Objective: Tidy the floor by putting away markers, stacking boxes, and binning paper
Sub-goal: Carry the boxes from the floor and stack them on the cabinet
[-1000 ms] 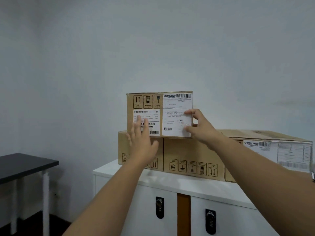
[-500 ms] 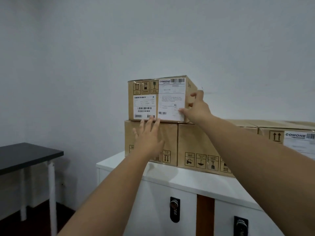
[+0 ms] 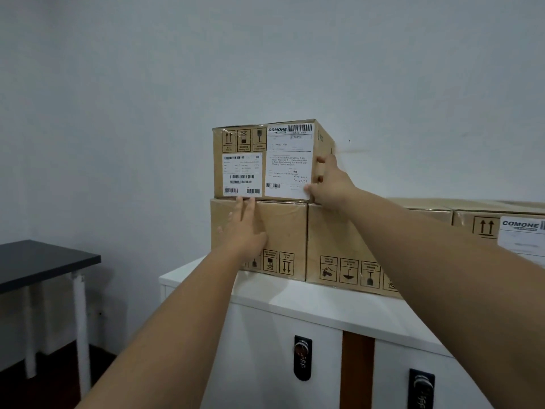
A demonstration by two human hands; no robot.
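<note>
A small cardboard box (image 3: 250, 143) with white shipping labels sits on top of a lower cardboard box (image 3: 283, 231) on a white cabinet (image 3: 309, 302). My right hand (image 3: 330, 181) grips the top box's front right corner, thumb on the label and fingers round the side. My left hand (image 3: 244, 228) lies flat with straight fingers against the front of the lower box, its fingertips reaching the top box's bottom edge. No markers or paper are in view.
More cardboard boxes (image 3: 348, 246) line the cabinet top to the right, one (image 3: 501, 228) with a label at the frame edge. The cabinet doors carry black locks (image 3: 303, 361). A dark table (image 3: 38, 261) on white legs stands at the left. A pale wall is behind.
My left hand slid down from the top box's label to the lower box's front. My right hand shifted from the label face to the box's right corner. The view moved closer.
</note>
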